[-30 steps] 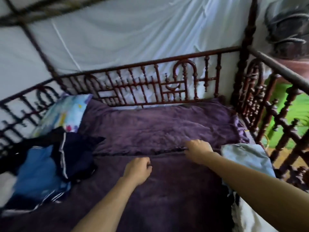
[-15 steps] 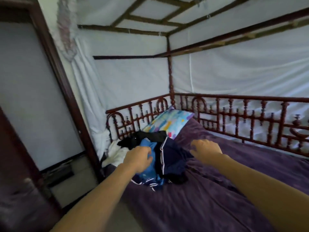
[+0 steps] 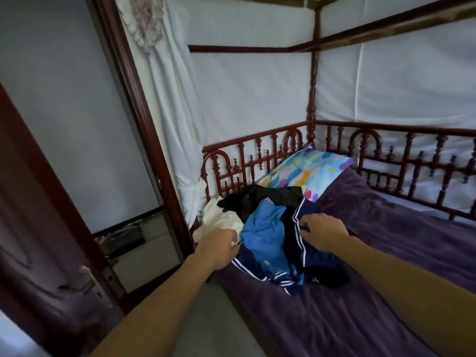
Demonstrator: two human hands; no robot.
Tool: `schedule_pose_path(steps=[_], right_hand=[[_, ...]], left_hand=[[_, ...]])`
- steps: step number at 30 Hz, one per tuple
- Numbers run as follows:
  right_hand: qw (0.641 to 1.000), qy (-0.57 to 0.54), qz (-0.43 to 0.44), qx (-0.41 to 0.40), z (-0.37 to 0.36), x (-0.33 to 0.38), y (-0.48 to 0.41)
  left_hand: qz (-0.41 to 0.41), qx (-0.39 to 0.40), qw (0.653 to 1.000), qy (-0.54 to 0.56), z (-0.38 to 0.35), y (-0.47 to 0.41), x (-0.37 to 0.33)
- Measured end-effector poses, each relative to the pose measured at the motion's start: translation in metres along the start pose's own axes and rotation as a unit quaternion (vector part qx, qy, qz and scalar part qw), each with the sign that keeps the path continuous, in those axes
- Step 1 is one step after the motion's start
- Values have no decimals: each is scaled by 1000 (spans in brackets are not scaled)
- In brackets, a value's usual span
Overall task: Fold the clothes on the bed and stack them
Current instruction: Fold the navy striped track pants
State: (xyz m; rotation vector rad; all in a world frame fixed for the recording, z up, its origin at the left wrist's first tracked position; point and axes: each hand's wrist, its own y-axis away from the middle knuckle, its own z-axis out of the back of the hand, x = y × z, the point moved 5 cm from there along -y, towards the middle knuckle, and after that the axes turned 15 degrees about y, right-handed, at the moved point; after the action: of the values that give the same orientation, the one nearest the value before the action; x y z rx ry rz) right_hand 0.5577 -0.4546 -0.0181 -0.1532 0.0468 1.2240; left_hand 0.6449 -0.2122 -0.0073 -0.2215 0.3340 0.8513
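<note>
Hands: two are counted, the left hand (image 3: 219, 247) and the right hand (image 3: 323, 234) | garments: three are made out, piled together, one blue-and-navy garment (image 3: 262, 228), one black garment (image 3: 260, 199), one white garment (image 3: 221, 217) | pillow (image 3: 309, 171): one is seen | bed (image 3: 257, 137): one | door (image 3: 38, 240): one is spotted

Both hands came off the purple blanket (image 3: 386, 253) & swung to the clothes pile (image 3: 265, 233). It was at my 8 o'clock 1 s ago, now dead ahead. L hand (image 3: 219, 247) dropped to its 9 o'clock edge by the white cloth (image 3: 219, 217). R hand (image 3: 323, 231) now at 3 o'clock, fingers curled on navy garment (image 3: 309, 210) trim.
</note>
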Motion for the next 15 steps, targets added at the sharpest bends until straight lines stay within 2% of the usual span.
schedule_pose_path(steps=[7, 15], right_hand=[[995, -12, -56, 82, -108, -36, -103], [962, -73, -138, 226, -229, -73, -175]], left_hand=[[-9, 53, 998, 24, -61, -128, 42], [-37, 164, 985, 44, -139, -253, 71]])
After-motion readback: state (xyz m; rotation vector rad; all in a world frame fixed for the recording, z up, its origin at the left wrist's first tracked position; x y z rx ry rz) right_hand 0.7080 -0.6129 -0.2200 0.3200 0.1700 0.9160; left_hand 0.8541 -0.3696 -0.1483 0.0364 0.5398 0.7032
